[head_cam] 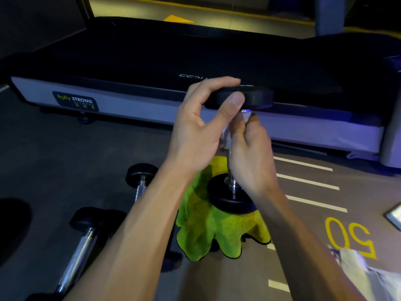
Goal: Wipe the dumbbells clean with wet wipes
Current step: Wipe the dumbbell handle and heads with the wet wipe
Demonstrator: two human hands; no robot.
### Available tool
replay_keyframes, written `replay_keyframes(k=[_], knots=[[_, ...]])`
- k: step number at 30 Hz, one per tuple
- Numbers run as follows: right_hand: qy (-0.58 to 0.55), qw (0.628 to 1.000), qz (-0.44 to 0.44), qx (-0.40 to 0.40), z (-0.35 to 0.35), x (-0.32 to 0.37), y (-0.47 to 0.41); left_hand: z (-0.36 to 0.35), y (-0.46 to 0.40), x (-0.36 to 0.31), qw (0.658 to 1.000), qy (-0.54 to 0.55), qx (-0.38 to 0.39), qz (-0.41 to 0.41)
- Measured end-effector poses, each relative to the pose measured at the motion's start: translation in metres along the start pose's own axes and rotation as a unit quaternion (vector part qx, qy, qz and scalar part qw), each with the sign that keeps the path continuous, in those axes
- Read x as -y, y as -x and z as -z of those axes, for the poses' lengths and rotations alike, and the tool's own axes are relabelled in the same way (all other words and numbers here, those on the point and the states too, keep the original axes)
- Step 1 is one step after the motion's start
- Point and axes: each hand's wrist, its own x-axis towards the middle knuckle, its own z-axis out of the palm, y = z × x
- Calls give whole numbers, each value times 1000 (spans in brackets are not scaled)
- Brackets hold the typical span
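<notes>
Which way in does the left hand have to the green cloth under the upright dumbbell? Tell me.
Probably none directly. The left hand grips the upright dumbbell's top head, and the lower head stands on the green cloth. Only the cloth's loose left edge lies uncovered, so it must let go first.

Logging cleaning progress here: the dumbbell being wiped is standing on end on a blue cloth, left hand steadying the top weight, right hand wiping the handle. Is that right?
Not quite: the cloth is yellow-green, not blue, as the head view shows. The rest holds: the dumbbell stands on end on it, the left hand holds the top weight, and the right hand wraps a wet wipe around the handle.
</notes>
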Motion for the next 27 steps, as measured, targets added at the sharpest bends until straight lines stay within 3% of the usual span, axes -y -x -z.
replay_keyframes(k=[4,9,12,18,27], knots=[[-253,961,-111,28,1,0,-9,6,4,-6,999,47,4,27],[-373,908,-184,44,1,6,-13,16,4,-4,997,67,27,35],[-380,902,-204,35,-2,9,-14,20,4,0,996,76,26,44],[-261,944,-200,-19,-11,6,-10,26,7,2,999,17,20,31],[-342,934,-96,-24,-5,8,11,27,6,3,1000,9,14,26]])
